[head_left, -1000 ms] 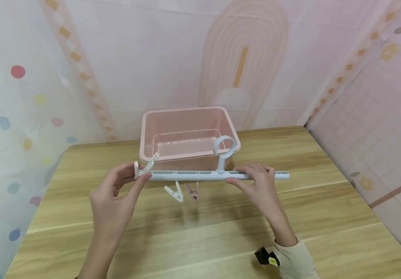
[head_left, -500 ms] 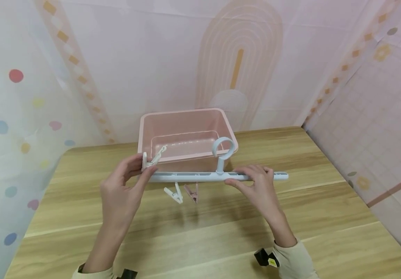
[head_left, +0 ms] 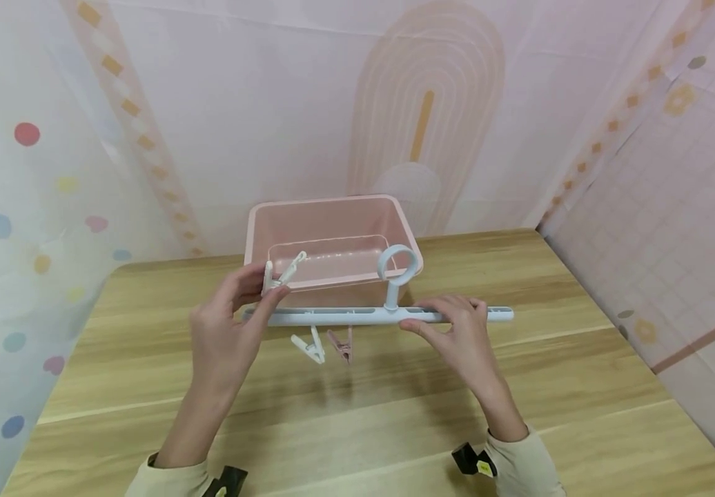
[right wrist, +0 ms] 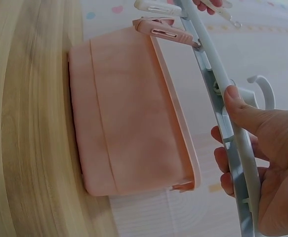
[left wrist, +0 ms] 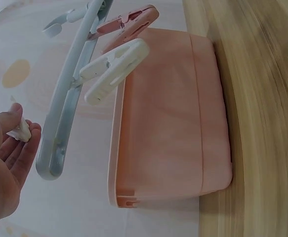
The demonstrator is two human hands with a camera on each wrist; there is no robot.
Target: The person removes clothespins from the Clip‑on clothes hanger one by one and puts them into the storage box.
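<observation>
Right hand is gripping the rail of a pale blue clip hanger, thumb on the near side, fingers curled over the far side — rail is being held level above the table, between the two hands.

Left hand is pinching a white clip between thumb and fingertips, just above the rail's left end; this clip is looking detached from the rail.

Two clips are hanging under the rail between the hands: a white one and a pink one, side by side. The ring hook is standing up from the rail, just left of the right hand.

Beyond the hands, a pink bin is sitting on the table — nothing visible inside.

Progress, as judged: one clip off, two left on the rail, none in the bin.

No brand, label or writing readable.
</observation>
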